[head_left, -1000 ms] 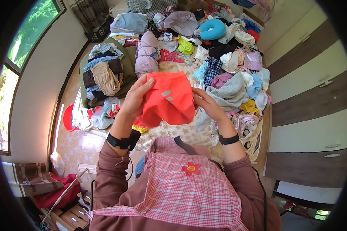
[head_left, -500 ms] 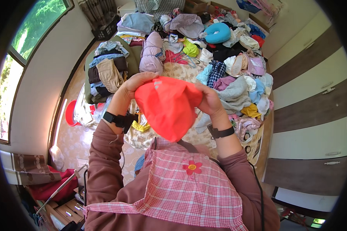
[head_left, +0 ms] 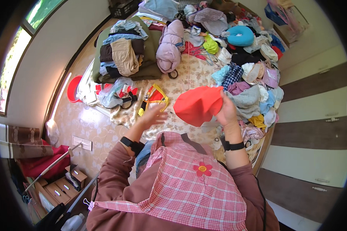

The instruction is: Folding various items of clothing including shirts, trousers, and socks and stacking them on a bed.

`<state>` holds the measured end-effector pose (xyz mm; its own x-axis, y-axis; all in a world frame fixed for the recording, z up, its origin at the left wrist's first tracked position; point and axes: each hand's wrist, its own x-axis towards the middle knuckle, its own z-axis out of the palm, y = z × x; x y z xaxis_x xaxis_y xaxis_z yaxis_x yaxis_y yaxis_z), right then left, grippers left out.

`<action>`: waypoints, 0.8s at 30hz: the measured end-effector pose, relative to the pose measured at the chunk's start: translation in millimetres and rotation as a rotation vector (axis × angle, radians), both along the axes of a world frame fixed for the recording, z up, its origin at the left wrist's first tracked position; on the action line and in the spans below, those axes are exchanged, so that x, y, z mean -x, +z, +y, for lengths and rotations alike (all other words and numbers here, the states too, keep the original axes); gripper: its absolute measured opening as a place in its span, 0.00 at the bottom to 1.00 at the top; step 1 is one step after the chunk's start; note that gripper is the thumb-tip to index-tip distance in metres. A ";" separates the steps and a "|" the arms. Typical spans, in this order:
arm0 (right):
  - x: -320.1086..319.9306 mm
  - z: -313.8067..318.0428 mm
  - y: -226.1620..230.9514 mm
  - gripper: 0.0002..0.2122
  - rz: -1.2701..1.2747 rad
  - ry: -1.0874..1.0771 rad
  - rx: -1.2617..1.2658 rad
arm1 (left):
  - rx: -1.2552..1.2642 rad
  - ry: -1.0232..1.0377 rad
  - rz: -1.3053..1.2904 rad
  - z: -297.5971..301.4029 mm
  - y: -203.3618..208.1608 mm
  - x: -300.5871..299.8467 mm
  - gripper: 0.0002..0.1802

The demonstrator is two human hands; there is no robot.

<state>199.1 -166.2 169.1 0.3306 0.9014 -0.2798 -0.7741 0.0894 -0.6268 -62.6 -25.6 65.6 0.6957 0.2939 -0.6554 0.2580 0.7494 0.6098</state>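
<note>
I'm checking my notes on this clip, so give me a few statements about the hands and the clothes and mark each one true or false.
1. The right hand grips the orange-red garment. True.
2. The left hand also grips that garment. False: it is open and apart from it, fingers spread.
3. A turquoise neck pillow lies in the heap of clothes. True.
4. The lilac rolled bundle lies on the bare floor. False: it rests on the patterned cover, beside the folded stack.
5. Each wrist carries a dark band. True.
</note>
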 end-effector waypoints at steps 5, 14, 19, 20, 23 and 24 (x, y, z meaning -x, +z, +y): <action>70.2 21.3 -27.5 0.16 0.026 0.254 0.127 | 0.561 0.048 -0.233 -30.2 -27.4 -9.5 0.47; 98.6 28.9 -39.5 0.15 -0.224 0.505 0.292 | 0.479 0.520 -0.338 9.9 -50.6 28.3 0.23; 82.7 17.2 -79.1 0.07 -0.762 0.466 0.463 | 0.462 0.718 -0.650 51.3 -57.8 55.1 0.28; 80.5 13.3 -86.4 0.06 -1.023 0.394 0.434 | 0.457 0.748 -0.728 62.0 -63.7 63.4 0.28; 71.2 8.9 -88.3 0.08 -0.743 0.375 0.609 | 0.449 0.803 -0.797 94.2 -78.5 78.4 0.28; 67.7 4.6 -90.4 0.08 -0.736 0.368 0.616 | 0.404 0.843 -0.813 104.2 -86.6 83.8 0.30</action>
